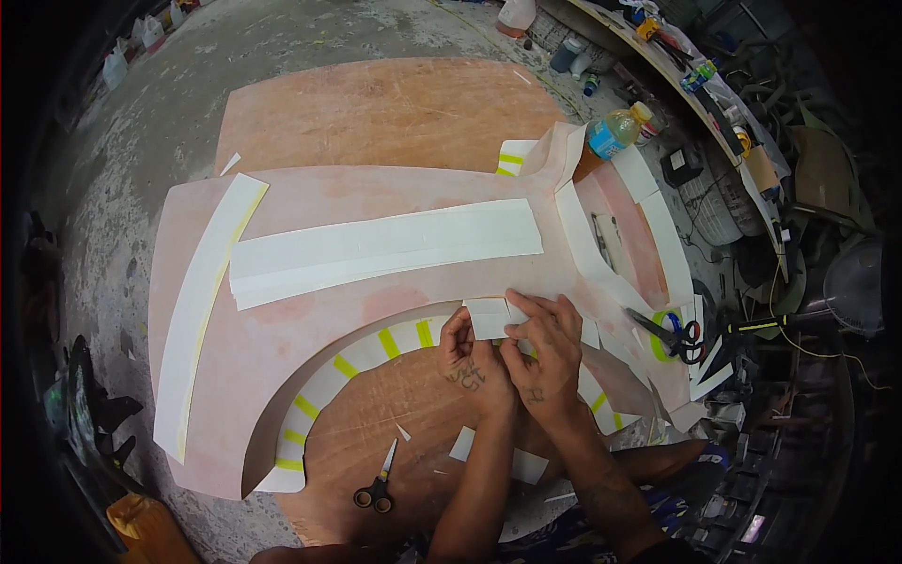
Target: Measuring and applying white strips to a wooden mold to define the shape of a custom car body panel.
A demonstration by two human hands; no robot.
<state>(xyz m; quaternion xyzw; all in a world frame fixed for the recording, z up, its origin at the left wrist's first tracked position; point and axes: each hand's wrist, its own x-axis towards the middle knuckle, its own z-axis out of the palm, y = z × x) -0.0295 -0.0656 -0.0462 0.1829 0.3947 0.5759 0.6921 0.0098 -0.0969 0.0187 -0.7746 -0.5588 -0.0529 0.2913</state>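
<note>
A large pink curved panel (310, 310) lies on a plywood board (376, 113). White paper strips (385, 246) cover parts of it, and yellow tape marks line its inner arc (348, 362). My left hand (470, 362) and my right hand (545, 352) sit together at the arc's edge. Both pinch a small white paper piece (489, 318) against the panel.
Black-handled scissors (376, 489) lie on the board near me. Blue-handled scissors (676, 334) rest at the panel's right end. A plastic bottle (615, 132) with yellow liquid stands behind the panel. Paper scraps (526, 465) lie by my arms. Cluttered tools and cables fill the right side.
</note>
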